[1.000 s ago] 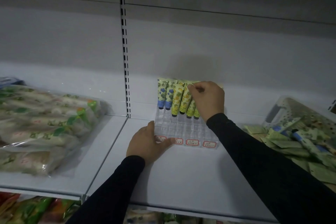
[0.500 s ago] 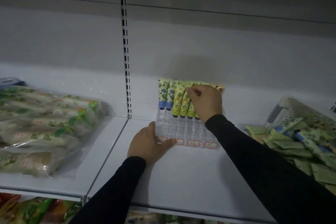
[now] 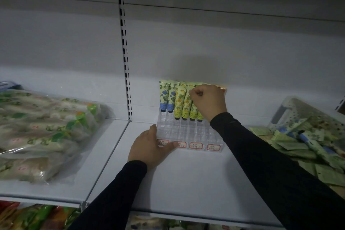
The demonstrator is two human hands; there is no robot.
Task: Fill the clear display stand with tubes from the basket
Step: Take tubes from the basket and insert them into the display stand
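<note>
Left hand (image 3: 149, 145) rests flat against the stand (image 3: 188, 132); right hand (image 3: 208, 101) seemingly pinches a tube (image 3: 193, 110).

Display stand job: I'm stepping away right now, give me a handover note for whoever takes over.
Left hand rests flat against the clear display stand at its front left corner, steadying it.
Right hand pinches the top of a tube in the back rows.
Done: tubes stand only in the back rows.
Left: front rows are empty; more tubes lie in the basket at right.
</note>
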